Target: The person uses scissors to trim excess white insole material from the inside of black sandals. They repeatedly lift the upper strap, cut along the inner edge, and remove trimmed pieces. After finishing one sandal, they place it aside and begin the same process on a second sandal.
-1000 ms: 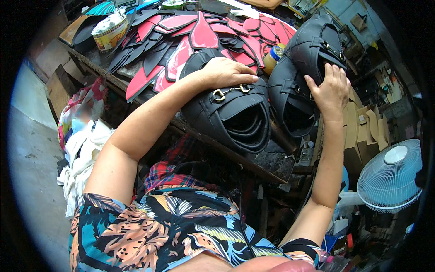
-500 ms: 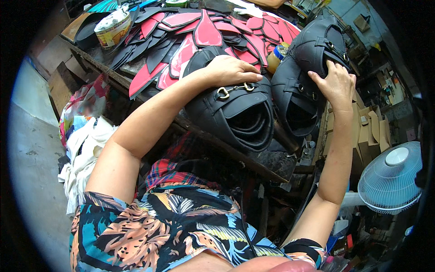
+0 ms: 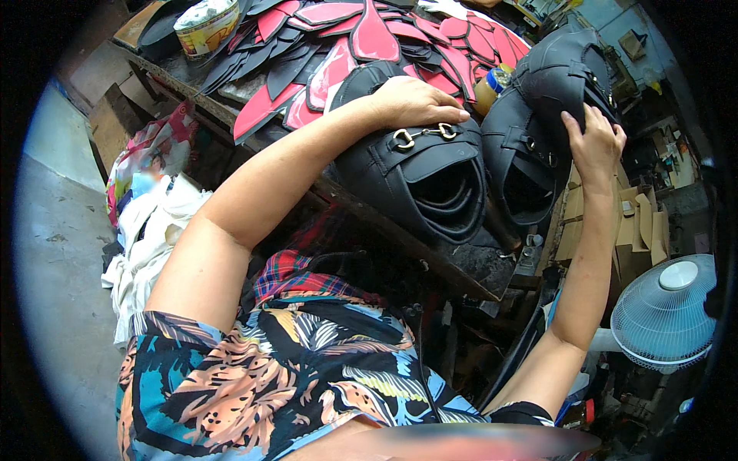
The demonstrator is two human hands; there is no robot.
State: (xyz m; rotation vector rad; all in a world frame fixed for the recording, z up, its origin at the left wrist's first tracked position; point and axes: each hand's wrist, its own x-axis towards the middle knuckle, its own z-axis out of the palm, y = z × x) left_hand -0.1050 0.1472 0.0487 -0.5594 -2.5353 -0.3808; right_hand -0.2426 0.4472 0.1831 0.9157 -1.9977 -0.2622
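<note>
A nested stack of black loafer uppers [image 3: 384, 165] with gold-coloured horsebit trim lies at the table's front edge, its openings toward me. My left hand [image 3: 419, 101] curves over the top of this stack, fingers together just behind the metal trim. Beside it on the right leans a second group of black uppers [image 3: 519, 161]. On top of that group sits another black upper [image 3: 557, 77]. My right hand [image 3: 596, 150] has its fingers at the lower edge of that upper, the thumb against its near side. The fingertips are partly hidden.
Red and black cut sole pieces [image 3: 377, 34] cover the table behind. A jar with a blue and yellow lid [image 3: 492, 86] stands between the uppers. A tub [image 3: 206, 31] sits far left. White cloths [image 3: 157, 230] hang at left; a fan [image 3: 665, 311] and cardboard [image 3: 638, 223] are at right.
The whole view has shifted, so the table and uppers appear farther right. My right thumb has drawn closer to the fingers at the upper's edge. My left hand stays on its stack.
</note>
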